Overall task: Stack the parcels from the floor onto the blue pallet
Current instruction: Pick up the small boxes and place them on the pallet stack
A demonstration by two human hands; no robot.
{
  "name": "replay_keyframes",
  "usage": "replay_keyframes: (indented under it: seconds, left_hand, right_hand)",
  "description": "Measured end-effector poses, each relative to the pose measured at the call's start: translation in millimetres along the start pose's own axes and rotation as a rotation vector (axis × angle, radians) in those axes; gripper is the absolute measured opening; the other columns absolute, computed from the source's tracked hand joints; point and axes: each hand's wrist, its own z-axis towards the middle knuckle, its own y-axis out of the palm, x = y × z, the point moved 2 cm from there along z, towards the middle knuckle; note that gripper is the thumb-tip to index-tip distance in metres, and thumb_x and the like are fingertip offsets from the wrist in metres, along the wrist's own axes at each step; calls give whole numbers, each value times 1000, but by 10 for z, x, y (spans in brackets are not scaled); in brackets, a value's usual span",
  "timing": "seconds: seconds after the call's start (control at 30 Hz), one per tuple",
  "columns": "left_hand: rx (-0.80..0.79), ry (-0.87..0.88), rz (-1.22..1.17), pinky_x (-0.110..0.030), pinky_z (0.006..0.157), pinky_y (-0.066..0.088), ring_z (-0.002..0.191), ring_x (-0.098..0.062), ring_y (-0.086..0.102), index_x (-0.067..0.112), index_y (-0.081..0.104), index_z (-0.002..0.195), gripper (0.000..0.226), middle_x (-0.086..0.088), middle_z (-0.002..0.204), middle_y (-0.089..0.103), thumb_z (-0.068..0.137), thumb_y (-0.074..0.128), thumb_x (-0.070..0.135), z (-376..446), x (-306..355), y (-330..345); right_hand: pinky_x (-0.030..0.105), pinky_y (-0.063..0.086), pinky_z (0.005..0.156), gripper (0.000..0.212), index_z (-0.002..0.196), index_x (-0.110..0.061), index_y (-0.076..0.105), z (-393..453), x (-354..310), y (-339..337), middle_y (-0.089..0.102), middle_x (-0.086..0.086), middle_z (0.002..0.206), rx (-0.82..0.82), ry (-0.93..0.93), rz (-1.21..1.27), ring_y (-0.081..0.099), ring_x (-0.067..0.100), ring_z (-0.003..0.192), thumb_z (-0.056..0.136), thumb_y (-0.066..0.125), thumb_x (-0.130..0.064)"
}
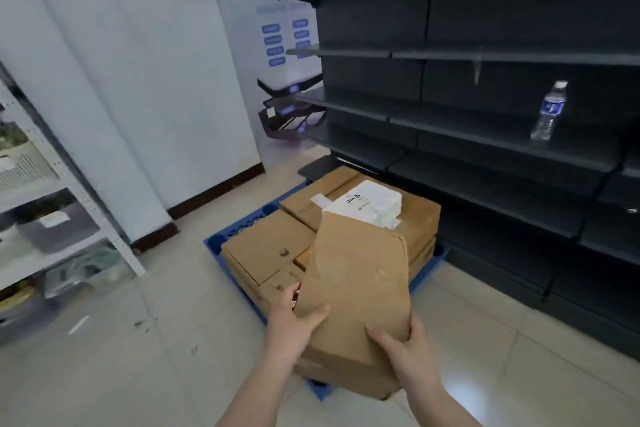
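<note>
A flat brown cardboard parcel (356, 277) is held tilted above the stack, one end up toward the shelves. My left hand (294, 321) grips its near left edge, thumb on top. My right hand (405, 347) grips its near right corner, thumb on top. Below it the blue pallet (213, 241) on the floor carries several brown cardboard boxes (268, 246). A white padded parcel (367, 203) lies on the far boxes. Another brown box (346, 374) sits on the pallet's near end, under the held parcel.
Dark metal shelving (485, 122) stands right behind the pallet, with a water bottle (550, 111) on one shelf. A white rack (52, 205) with bins is at the left. Light floor tiles (138, 340) stretch to the left and front of the pallet.
</note>
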Motion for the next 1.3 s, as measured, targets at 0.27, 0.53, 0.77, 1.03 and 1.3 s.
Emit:
replay_keyframes:
  seconds: [0.27, 0.53, 0.77, 1.03, 1.3]
  left_hand:
    - [55, -163, -17, -37, 97, 47, 113, -20, 54, 17, 46, 135, 70, -3, 132, 51, 74, 78, 29, 1310, -324, -289]
    - [63, -247, -29, -37, 96, 48, 109, -22, 56, 10, 49, 130, 56, -9, 129, 55, 80, 73, 15, 2610, -454, -364]
    - [-57, -307, 15, -29, 97, 43, 113, -19, 52, 9, 43, 137, 64, -8, 133, 53, 81, 73, 18, 3633, -716, -426]
    - [-379, -328, 168, -28, 105, 37, 123, -19, 48, 16, 43, 136, 64, -3, 131, 50, 80, 73, 20, 5060, -1265, -301]
    - [-610, -272, 272, -35, 110, 35, 131, -18, 44, 23, 30, 146, 72, 2, 144, 43, 84, 67, 30, 6216, -2115, 259]
  right_hand:
    - [45, 37, 106, 96, 140, -19, 36, 1212, -145, 1002, 41, 11, 137, -73, 55, -161, 42, 30, 126, 60, 81, -44]
    - [44, 35, 107, 95, 143, -23, 27, 2391, -427, 1741, 36, 6, 132, -135, 170, -292, 39, 28, 125, 64, 73, -45]
    - [42, 33, 109, 93, 142, -20, 27, 3152, -504, 2290, 38, 10, 132, -121, 252, -379, 37, 30, 127, 66, 75, -42]
    - [36, 28, 112, 104, 147, -14, 17, 3909, -122, 3059, 30, 11, 146, 83, 450, -311, 32, 27, 135, 66, 77, -41]
    - [39, 34, 109, 107, 146, -7, 24, 4642, 698, 3603, 37, 15, 144, 342, 595, -232, 39, 30, 130, 60, 84, -29]
